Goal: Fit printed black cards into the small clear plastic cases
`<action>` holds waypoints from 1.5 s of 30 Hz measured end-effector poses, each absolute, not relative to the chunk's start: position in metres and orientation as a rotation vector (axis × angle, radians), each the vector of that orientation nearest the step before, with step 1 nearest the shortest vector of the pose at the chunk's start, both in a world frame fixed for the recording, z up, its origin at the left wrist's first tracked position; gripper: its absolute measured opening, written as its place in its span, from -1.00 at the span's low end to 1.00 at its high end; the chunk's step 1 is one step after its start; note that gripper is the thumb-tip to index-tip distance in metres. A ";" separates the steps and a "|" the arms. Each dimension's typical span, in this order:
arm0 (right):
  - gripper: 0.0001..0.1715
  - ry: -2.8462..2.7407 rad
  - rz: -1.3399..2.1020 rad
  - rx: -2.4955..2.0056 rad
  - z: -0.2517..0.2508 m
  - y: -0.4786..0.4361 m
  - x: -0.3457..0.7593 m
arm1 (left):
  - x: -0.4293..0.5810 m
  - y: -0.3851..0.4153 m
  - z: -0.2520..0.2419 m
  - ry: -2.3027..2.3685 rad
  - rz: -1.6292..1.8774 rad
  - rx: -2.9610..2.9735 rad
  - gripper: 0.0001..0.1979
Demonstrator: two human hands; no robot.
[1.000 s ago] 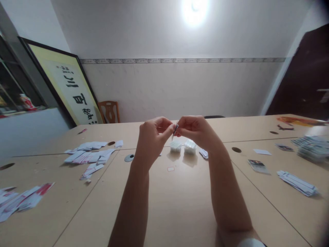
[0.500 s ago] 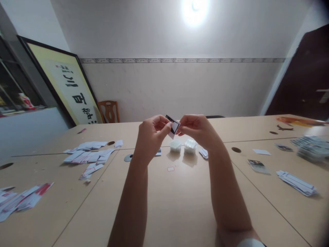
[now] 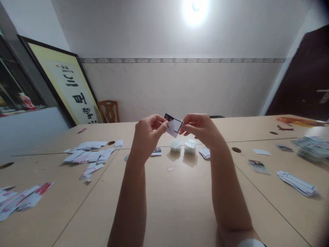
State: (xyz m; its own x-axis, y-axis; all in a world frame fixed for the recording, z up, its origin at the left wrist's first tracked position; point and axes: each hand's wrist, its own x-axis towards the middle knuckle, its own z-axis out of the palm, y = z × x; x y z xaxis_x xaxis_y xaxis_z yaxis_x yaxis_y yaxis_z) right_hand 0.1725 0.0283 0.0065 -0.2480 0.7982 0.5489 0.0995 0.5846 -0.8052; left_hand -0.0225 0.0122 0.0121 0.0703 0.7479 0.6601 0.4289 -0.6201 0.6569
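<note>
A small black-and-white printed card (image 3: pixel 174 126) is held up above the table, tilted, with a white lower part. My left hand (image 3: pixel 151 132) pinches its left side between thumb and fingers. At the card's right edge, my right hand (image 3: pixel 197 128) closes its thumb and fingertips on the corner. Below the hands stand two small clear plastic boxes (image 3: pixel 190 146) side by side. A dark-topped card (image 3: pixel 156 151) lies by my left wrist, and a small stack of white cards (image 3: pixel 205 153) by my right. A little red-edged label (image 3: pixel 171 168) lies in front of the boxes.
Piles of white paper slips (image 3: pixel 88 156) spread over the left of the table (image 3: pixel 177 206). On the right are a bundle of slips (image 3: pixel 296 183), a packet (image 3: pixel 258 166) and a heap of clear packs (image 3: pixel 312 147). Round holes (image 3: pixel 236 150) pierce the tabletop.
My hands have moved slightly apart, and more of the card's face shows between them. The dark-topped card and the white stack on the table are less covered by my arms.
</note>
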 end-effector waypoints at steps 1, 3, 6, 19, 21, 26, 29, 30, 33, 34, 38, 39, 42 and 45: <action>-0.93 -1.714 0.791 -0.752 0.006 0.029 0.174 | -0.023 0.012 0.012 1.191 1.563 2.065 -0.81; -0.93 -1.713 0.788 -0.762 0.006 0.031 0.176 | -0.025 0.012 0.013 1.207 1.560 2.063 -0.81; -0.93 -1.698 0.786 -0.764 0.005 0.034 0.178 | -0.027 0.013 0.014 1.234 1.544 2.062 -0.81; -0.90 -1.710 0.730 -0.866 0.001 0.047 0.184 | -0.044 0.024 0.012 1.349 1.457 2.100 -0.76; -0.89 -1.727 0.703 -0.895 0.000 0.048 0.186 | -0.047 0.027 0.011 1.379 1.426 2.099 -0.77; -0.89 -1.743 0.687 -0.943 -0.002 0.053 0.191 | -0.054 0.030 0.011 1.410 1.371 2.082 -0.77; -0.89 -1.751 0.693 -0.980 -0.003 0.056 0.195 | -0.057 0.029 0.012 1.452 1.349 2.075 -0.78; -0.89 -1.755 0.693 -0.987 -0.003 0.056 0.197 | -0.058 0.028 0.013 1.466 1.341 2.071 -0.79; -0.88 -1.764 0.694 -0.990 -0.004 0.059 0.203 | -0.061 0.028 0.013 1.483 1.330 2.062 -0.81; -0.89 -1.764 0.700 -0.998 -0.004 0.059 0.205 | -0.062 0.029 0.013 1.480 1.325 2.065 -0.81; -0.91 -1.795 0.748 -1.075 -0.005 0.061 0.215 | -0.063 0.030 0.012 1.383 1.281 2.099 -0.80; -0.91 -1.811 0.757 -1.082 -0.005 0.061 0.217 | -0.062 0.030 0.012 1.324 1.271 2.103 -0.80; -0.90 -1.865 0.759 -1.061 -0.005 0.059 0.226 | -0.059 0.029 0.011 1.141 1.252 2.086 -0.81; -0.89 -1.818 0.714 -1.070 -0.005 0.058 0.239 | -0.058 0.030 0.011 1.106 1.327 2.054 -0.85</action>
State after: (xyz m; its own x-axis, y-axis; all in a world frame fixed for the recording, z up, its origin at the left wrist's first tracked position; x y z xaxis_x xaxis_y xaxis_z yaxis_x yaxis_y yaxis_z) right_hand 0.2394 0.0582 -0.0049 -0.2386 0.8856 0.3985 0.3774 0.4626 -0.8022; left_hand -0.0578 0.0299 0.0112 0.2139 0.8168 0.5358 0.3795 -0.5749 0.7249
